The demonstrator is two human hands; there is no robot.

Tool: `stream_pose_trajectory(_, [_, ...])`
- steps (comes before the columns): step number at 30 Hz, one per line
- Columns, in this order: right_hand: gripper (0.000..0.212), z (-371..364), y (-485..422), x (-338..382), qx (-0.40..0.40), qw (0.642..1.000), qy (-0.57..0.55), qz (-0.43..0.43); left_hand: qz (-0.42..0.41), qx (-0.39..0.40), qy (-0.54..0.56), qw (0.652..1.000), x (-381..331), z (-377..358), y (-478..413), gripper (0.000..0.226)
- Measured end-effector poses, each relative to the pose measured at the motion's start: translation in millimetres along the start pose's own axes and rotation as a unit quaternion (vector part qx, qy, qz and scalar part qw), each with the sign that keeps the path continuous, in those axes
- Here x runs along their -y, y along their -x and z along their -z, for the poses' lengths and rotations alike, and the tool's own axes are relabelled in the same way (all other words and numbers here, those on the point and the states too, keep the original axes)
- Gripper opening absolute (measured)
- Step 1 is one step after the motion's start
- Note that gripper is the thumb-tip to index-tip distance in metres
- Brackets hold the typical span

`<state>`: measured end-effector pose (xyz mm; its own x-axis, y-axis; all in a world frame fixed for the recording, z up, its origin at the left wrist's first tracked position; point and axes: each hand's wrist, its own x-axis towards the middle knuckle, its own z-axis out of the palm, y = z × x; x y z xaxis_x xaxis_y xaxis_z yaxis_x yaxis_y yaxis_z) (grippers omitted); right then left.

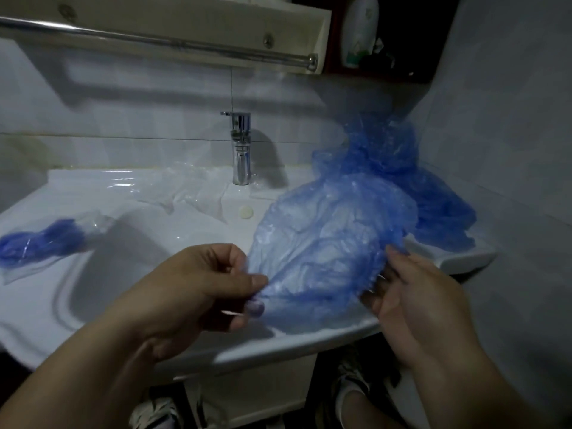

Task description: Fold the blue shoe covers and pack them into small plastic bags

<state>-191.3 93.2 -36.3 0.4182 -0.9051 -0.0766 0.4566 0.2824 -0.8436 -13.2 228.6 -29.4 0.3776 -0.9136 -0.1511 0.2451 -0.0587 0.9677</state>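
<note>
While left hand (198, 286) and right hand (414, 298) pinch opposite ends of 1 unfolded shoe cover (328, 243) over the sink (93, 274) front | 1 packed bag (43, 243) on left rim | empty bags (192, 190) by faucet (241, 150) | loose pile (402, 168) back right, so most work looks left

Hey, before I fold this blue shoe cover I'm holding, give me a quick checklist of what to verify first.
1. The left hand pinches one edge of the shoe cover: ok.
2. The right hand holds the opposite edge: ok.
3. The shoe cover is smoothed flat for folding: not ok, it is crumpled.
4. Empty plastic bags lie ready beside the faucet: ok.
5. The sink is dry: cannot tell.
</note>
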Motion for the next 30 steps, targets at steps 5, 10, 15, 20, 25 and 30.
stream_pose_trajectory(5, [0.023, 5, 0, -3, -0.006, 0.998, 0.047, -0.049, -0.136, -0.009, -0.098, 0.986, -3, 20, 10, 0.088])
stream_pose_trajectory(10, [0.014, 5, 4, 2, -0.001, 0.995, 0.073, -0.073, -0.406, -0.084, -0.515, 0.750, 3, 18, 27, 0.125])
stream_pose_trajectory(15, [0.015, 3, 11, 3, 0.016, 0.985, 0.159, -0.072, -0.511, -0.111, -0.607, 0.599, 18, -1, 28, 0.074])
stream_pose_trajectory(20, [0.013, 6, 14, 7, 0.034, 0.940, 0.338, 0.030, -0.502, -0.051, -0.599, 0.621, 28, 12, 12, 0.017])
stream_pose_trajectory(25, [0.037, 33, 11, 20, 0.165, 0.804, 0.508, 0.262, -0.444, 0.006, -0.533, 0.720, 31, 25, 10, 0.017])
stream_pose_trajectory(30, [0.059, 41, 5, -4, 0.337, 0.728, 0.539, 0.258, -0.285, 0.131, -0.549, 0.775, 37, 50, 11, 0.031])
